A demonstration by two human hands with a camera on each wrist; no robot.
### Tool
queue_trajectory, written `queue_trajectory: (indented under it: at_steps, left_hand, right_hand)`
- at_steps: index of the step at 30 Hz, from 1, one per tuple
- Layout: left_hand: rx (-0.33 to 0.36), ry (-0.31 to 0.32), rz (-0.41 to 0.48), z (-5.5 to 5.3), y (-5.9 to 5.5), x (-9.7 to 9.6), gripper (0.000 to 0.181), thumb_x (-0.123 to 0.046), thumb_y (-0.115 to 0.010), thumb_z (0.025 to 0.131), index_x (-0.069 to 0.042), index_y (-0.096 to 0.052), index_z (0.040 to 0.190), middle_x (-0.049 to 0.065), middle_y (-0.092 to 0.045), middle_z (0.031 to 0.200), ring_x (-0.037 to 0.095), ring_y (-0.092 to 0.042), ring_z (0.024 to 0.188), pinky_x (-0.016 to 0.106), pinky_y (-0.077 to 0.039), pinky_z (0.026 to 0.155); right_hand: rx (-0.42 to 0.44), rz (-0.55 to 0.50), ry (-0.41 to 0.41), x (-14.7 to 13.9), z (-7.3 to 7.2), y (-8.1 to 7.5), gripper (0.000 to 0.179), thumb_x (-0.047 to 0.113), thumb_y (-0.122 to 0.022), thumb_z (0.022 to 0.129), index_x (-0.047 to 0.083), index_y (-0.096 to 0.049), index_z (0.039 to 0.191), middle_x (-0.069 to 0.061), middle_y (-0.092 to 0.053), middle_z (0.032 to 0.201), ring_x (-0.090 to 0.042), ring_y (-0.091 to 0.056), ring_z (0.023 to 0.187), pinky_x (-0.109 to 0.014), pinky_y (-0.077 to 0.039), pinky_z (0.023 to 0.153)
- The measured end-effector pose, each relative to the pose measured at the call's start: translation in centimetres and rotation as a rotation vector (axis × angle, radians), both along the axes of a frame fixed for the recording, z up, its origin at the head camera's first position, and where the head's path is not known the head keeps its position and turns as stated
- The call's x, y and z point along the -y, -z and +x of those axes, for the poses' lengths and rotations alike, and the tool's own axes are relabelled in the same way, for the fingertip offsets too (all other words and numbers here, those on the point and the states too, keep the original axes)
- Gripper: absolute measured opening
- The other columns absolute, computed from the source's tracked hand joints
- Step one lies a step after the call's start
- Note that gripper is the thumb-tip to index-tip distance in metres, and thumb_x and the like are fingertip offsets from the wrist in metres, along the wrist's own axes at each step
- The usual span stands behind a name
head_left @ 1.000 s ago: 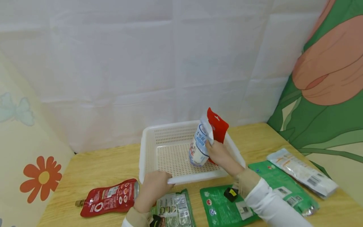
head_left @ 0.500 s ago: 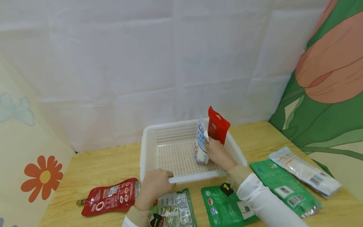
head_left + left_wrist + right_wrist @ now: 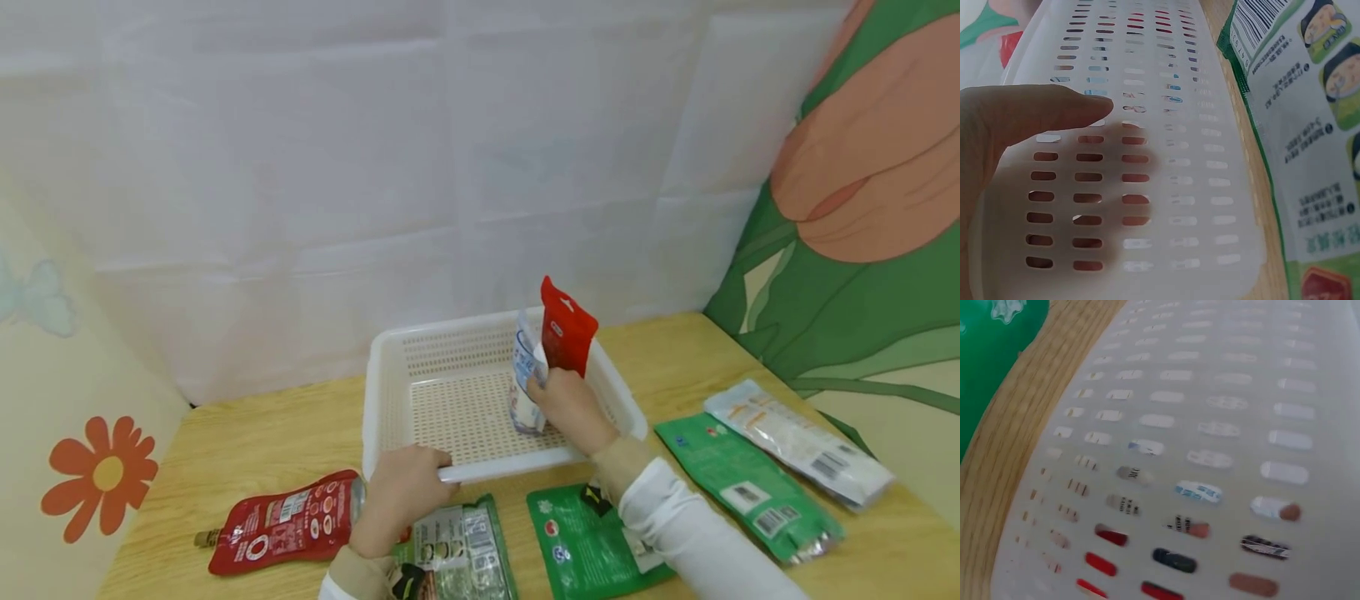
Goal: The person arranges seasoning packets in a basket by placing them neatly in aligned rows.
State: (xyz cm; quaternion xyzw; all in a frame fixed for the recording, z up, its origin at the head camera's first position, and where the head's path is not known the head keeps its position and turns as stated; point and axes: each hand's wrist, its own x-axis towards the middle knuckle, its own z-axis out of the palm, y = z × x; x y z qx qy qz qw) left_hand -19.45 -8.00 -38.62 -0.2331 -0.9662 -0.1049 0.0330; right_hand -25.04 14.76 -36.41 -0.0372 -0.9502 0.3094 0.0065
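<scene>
A white plastic basket with slotted walls stands near the back of the table. My left hand grips its front rim; in the left wrist view the thumb lies along the outside, and the fingers show through the slots. Inside, at the basket's right side, my right hand pinches a white-and-blue bag, which stands upright and nearly edge-on. Right beside that bag a red packet rises above the rim, partly hidden by the hand. The right wrist view shows mostly the basket wall.
In front of the basket lie a red spouted pouch, a green-edged packet and a green bag. Farther right are another green bag and a white packet. A white sheet hangs behind.
The white-and-blue bag has turned from tilted and facing forward to upright and nearly edge-on, in my right hand. More of the red packet shows. My left hand stays on the rim.
</scene>
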Motion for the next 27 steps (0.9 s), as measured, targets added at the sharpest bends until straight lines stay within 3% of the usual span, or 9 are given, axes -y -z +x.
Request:
queue_trajectory:
  at_steps: [2,10,18,27]
  left_hand:
    - [0.007,-0.006,0.001,0.0,-0.1,0.0,0.012,-0.03,-0.069,0.073,-0.019,-0.07,0.074,-0.002,-0.064,0.065,0.008,-0.043,0.052,0.024,-0.033,0.046]
    - [0.041,-0.006,0.007,0.0,-0.3,0.0,0.014,-0.03,-0.068,0.075,-0.017,-0.072,0.079,-0.001,-0.066,0.069,0.008,-0.043,0.053,0.025,-0.033,0.047]
    - [0.037,-0.002,0.018,0.1,-0.2,0.0,0.011,-0.028,-0.068,0.075,-0.018,-0.072,0.076,-0.003,-0.062,0.064,0.007,-0.041,0.051,0.023,-0.032,0.045]
    - [0.044,-0.004,0.031,0.0,-0.2,0.0,0.011,-0.028,-0.068,0.074,-0.017,-0.072,0.077,-0.002,-0.063,0.065,0.008,-0.041,0.051,0.024,-0.032,0.046]
  right_hand:
    - [0.014,0.038,-0.009,-0.1,0.1,0.1,0.037,0.026,-0.055,0.093,-0.009,-0.065,0.096,-0.011,-0.063,0.07,-0.015,-0.047,0.051,-0.025,-0.035,0.045]
    - [0.059,0.142,-0.019,-0.6,0.0,0.9,0.046,0.029,-0.062,0.089,-0.01,-0.06,0.112,-0.018,-0.069,0.09,-0.02,-0.054,0.062,-0.028,-0.041,0.052]
    - [0.024,0.27,-0.026,-0.4,-0.1,1.2,0.034,0.027,-0.058,0.091,-0.006,-0.064,0.092,-0.011,-0.063,0.07,-0.019,-0.05,0.055,-0.028,-0.036,0.048]
    - [-0.001,0.299,0.009,-0.2,0.0,1.2,0.034,0.027,-0.058,0.092,-0.006,-0.064,0.085,-0.014,-0.064,0.07,-0.021,-0.051,0.055,-0.03,-0.038,0.049]
